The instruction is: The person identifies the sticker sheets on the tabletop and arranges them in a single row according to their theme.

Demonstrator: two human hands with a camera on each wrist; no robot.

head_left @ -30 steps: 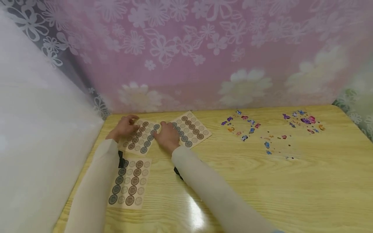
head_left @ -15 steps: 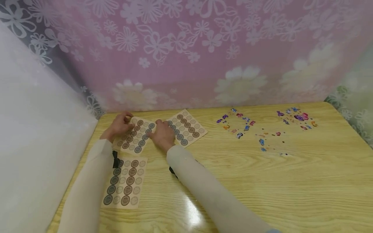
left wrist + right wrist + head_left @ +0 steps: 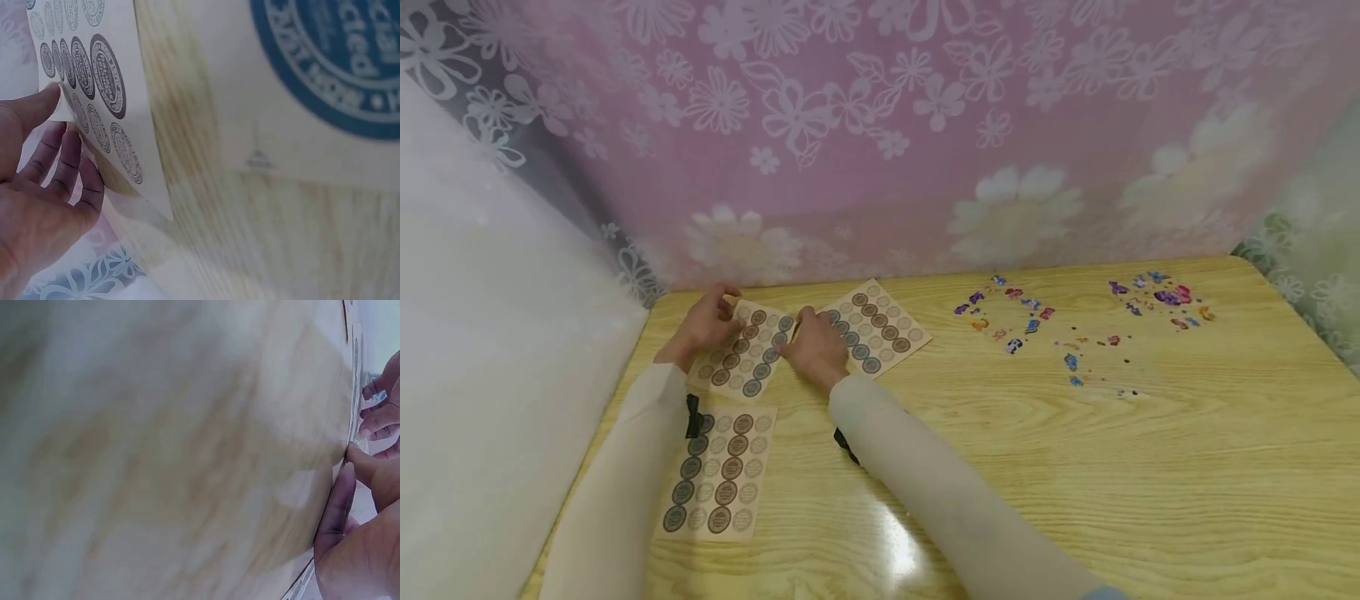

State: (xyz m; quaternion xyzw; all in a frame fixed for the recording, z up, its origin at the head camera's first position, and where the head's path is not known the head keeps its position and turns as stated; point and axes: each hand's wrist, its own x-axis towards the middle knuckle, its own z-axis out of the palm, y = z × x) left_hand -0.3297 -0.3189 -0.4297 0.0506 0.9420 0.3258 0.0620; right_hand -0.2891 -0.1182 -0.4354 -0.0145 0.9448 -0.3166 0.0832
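Three cream sheets of round stickers, printed in rows of blue, brown and pale circles, lie at the left of the table in the head view. My left hand [image 3: 707, 323] pinches the left edge of the upper-left sticker sheet [image 3: 747, 352]. In the left wrist view its thumb lies on top of that sheet [image 3: 106, 81], the other fingers under the edge. On the opposite edge, my right hand [image 3: 817, 350] pinches the same sheet between thumb and finger, seen edge-on in the right wrist view. This hand partly covers the right-hand sticker sheet [image 3: 883, 327].
A third sticker sheet [image 3: 722, 475] lies nearer, partly under the left forearm. Small colourful stickers form a ring [image 3: 1032, 325], a cluster [image 3: 1168, 297] and a loose scatter [image 3: 1071, 362] on the wooden table [image 3: 1075, 500]. A pink flowered curtain [image 3: 865, 192] hangs along the back edge.
The head view has shifted slightly, so the whole scene sits further left. Both hands stay at the edges of the upper-left sticker sheet, with little movement.
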